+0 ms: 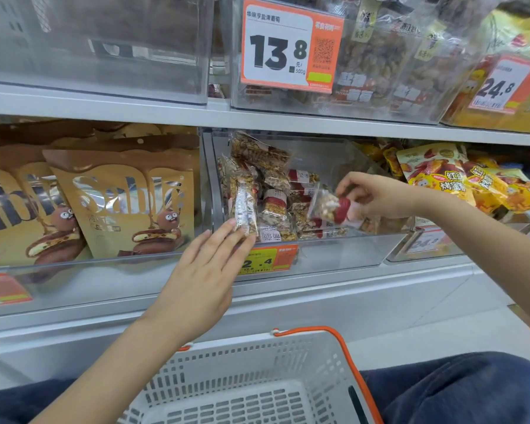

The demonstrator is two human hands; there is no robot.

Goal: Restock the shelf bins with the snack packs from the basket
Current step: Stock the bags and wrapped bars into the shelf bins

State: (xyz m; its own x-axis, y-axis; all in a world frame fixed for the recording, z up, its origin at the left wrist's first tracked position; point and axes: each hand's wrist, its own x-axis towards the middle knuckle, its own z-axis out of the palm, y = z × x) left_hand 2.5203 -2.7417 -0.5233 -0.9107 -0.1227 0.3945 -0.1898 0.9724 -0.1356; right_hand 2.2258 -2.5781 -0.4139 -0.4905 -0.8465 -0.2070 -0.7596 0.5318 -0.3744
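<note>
Right hand [377, 195] at centre right of the frame, fingers curled as a closed grip pinching one clear snack pack [331, 208] with a red band, held just above the packs already inside the clear bin [334, 252] on the middle shelf. Left hand [205, 270] at centre, fingers straight and relaxed, fingertips touching an upright snack pack [244, 206] at the left front corner of the same bin. Orange price tag [271, 259] on the bin front, partly hidden behind the left hand. Brown cookie bags [126, 200] in the neighbouring bin at left. White basket [257, 381] with orange handle at bottom centre, no packs visible inside.
</note>
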